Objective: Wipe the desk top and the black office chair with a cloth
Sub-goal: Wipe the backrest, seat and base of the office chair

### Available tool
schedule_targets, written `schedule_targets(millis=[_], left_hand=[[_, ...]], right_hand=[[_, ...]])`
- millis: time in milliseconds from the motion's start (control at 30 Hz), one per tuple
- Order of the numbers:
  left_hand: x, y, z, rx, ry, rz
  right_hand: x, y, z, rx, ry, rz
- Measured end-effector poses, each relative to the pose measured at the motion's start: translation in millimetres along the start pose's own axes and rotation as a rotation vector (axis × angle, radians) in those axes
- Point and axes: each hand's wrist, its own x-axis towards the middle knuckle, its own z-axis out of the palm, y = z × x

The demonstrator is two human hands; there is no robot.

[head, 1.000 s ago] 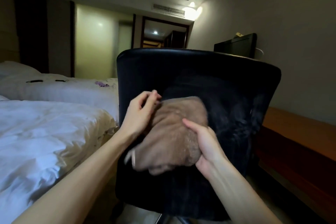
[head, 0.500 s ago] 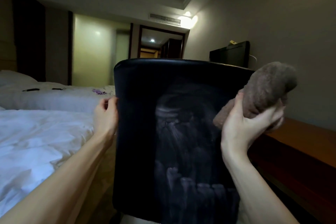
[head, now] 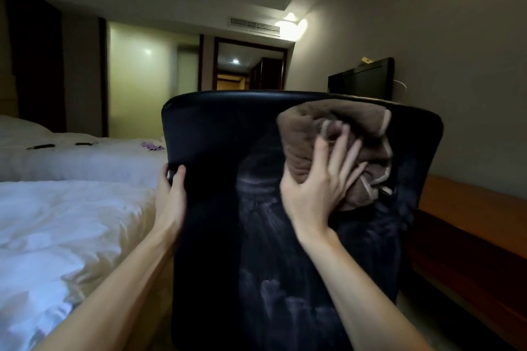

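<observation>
Bunched brown cloth (head: 336, 148) pressed on black chair back (head: 216, 208).

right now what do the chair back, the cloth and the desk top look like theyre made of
Chair back: black leather or a leather-like vinyl, smooth with a soft sheen, pale wipe streaks showing on it. Cloth: brown terry or fleece towelling, fuzzy nap, thick soft folds, pressed by the right hand. Desk top: reddish-brown wood or wood veneer, satin finish; the dim light hides any grain.

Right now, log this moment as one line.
right hand pressing brown cloth on upper chair back | left hand gripping chair's left edge
</observation>
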Motion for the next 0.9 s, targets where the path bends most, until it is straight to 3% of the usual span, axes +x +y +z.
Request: schedule_targets(millis=[100,233,300,400,500,567,767,900], left_hand=[[5.0,-5.8,-4.3,-0.032,-0.003,0.012],[9.8,-12.1,-6.1,-0.073,0.022,0.028],[9.4,-13.9,-7.5,-0.026,0.025,0.055],[10.1,-15.3,-5.8,0.118,-0.009,0.122],[5.2,-12.8,4.9,0.237,-0.003,0.044],[-2.9,-10.6,13.1,0.240,0.000,0.028],[-21.0,-14.7,22.8,0.296,0.034,0.107],[-22.6,-23.2,22.0,0.284,-0.016,0.150]], right_hand=[[-26.9,-10.2,22.1,-0.052,-0.108,-0.230],[-52.6,-7.9,37.5,-0.111,-0.371,-0.741],[-48.4,-3.4,37.0,-0.076,-0.370,-0.818],[-35.9,-3.5,25.8,0.031,-0.185,-0.777],[-20.2,-10.2,8.2,0.042,0.049,-0.695],[-4.6,-13.8,-0.1,0.022,0.112,-0.654],[21.0,-13.8,3.7,-0.319,-0.149,-0.564],[27.3,-17.9,14.0,-0.344,-0.134,-0.550]])
